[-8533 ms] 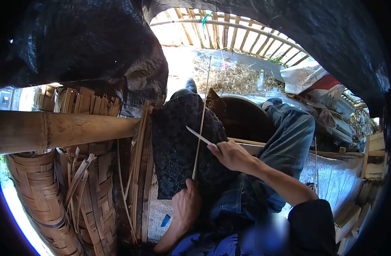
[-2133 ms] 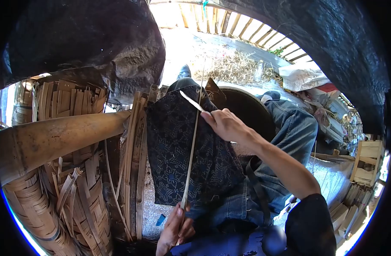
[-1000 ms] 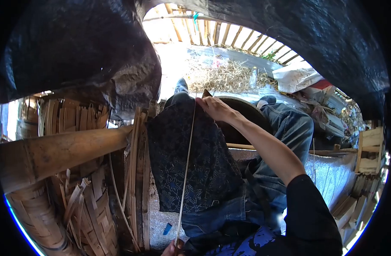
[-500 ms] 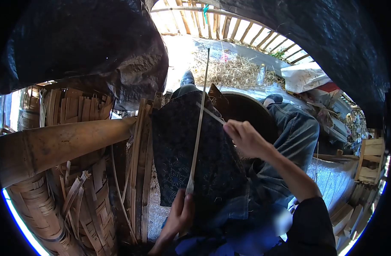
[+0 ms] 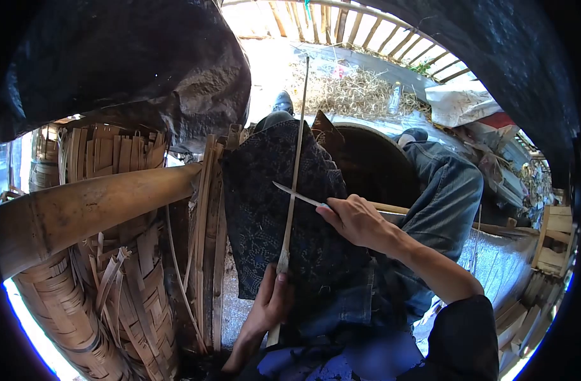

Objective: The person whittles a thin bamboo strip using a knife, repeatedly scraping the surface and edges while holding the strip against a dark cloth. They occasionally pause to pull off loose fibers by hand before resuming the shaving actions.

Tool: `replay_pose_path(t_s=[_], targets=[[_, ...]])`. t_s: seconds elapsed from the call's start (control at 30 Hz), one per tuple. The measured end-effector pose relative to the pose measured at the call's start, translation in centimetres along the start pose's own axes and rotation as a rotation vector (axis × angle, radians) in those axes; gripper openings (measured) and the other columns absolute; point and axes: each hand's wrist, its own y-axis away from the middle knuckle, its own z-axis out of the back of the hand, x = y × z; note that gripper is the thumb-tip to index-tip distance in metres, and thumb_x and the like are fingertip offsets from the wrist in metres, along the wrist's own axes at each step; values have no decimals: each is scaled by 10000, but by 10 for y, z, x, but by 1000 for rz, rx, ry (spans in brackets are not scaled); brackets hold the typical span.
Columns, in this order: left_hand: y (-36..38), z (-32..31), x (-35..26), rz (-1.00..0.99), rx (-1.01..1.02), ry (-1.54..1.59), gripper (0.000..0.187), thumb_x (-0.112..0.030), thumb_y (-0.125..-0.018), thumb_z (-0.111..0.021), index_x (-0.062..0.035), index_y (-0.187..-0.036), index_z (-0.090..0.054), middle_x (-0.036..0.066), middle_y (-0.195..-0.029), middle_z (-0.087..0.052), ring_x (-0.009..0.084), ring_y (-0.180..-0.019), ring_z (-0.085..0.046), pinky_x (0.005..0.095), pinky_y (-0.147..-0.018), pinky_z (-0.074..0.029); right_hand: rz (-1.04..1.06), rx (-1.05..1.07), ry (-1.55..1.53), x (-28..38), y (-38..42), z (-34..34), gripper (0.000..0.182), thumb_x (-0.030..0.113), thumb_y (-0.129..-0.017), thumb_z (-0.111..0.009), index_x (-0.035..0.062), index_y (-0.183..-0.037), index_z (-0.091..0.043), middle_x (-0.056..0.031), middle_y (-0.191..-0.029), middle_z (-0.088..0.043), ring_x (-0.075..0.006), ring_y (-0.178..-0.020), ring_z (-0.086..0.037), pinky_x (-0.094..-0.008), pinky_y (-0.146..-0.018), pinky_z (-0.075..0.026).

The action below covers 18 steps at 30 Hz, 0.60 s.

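Note:
A long thin bamboo strip stands out from my left hand, which is closed round its lower end. Its far tip reaches toward the bright ground. My right hand grips a knife by the handle, and the pointed blade lies across the strip at about mid-length. Whether the edge touches the strip cannot be made out. Under both is a dark patterned cloth spread over my leg.
At the left, a thick bamboo pole juts in above woven bamboo baskets. Upright slats stand beside the cloth. Dark sheeting hangs overhead. Beyond lie straw, a clear bottle and a dark round container.
My right hand with the knife has moved down and slightly left, so the blade crosses the strip lower. The whole view has shifted slightly.

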Motion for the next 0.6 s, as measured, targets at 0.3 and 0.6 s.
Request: replay_pose_path(t_s=[0.3,0.6], targets=[[-1,1,5,-31,-6,-27,236,-305,-1008,-309,-88,-1049,-395,-36,-546,-345,53,-399,-320,205,-334,-281,-156,70,32,13,-11,1,461,375,-952,-463,5,-680,-502,-209,-517,-501,-393,-487,-539,-455,-445,-409],[3,-1,5,-20,-1,-30,242,-306,-1007,-313,-82,-1040,-398,-35,-545,-357,48,-396,-325,204,-337,-300,-160,-16,86,-14,-40,3,514,395,-963,-429,-10,-662,-530,-213,-539,-539,-379,-509,-579,-454,-481,-451]])
